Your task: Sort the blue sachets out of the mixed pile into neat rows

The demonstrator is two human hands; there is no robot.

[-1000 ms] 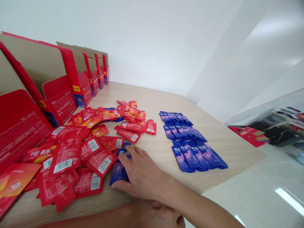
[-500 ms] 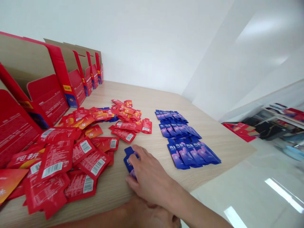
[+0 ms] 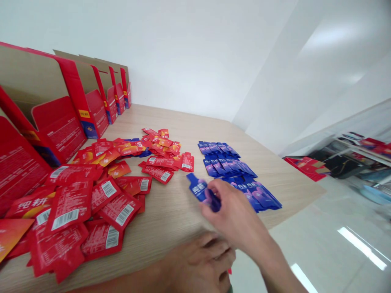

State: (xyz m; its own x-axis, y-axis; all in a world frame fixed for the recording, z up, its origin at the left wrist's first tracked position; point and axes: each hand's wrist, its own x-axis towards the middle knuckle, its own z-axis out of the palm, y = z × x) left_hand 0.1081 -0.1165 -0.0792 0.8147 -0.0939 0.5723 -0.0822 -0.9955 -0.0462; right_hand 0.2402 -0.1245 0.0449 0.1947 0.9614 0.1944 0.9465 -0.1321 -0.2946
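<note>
My right hand (image 3: 236, 215) pinches a blue sachet (image 3: 200, 189) with a spout-shaped top, held by its lower end above the table. Just right of it lie overlapping blue sachets in three rows: a far row (image 3: 218, 149), a middle row (image 3: 226, 165) and a near row (image 3: 259, 195), partly covered by this hand. My left hand (image 3: 203, 260) is low at the table's front edge, fingers curled; whatever they grip is hidden. A heap of red sachets (image 3: 73, 203) spreads over the left side, a smaller red group (image 3: 165, 148) behind it.
Several open red cartons (image 3: 59, 126) stand in a line along the left. Blue sachets (image 3: 143, 151) show under the red ones. A white wall rises behind the wooden table (image 3: 183, 118). Beyond its right edge are a red box (image 3: 307, 167) and a shelf (image 3: 360, 150).
My right hand has lifted the blue sachet off the table and carried it right, towards the blue rows. My left hand shows more fully now, with its fingers curled.
</note>
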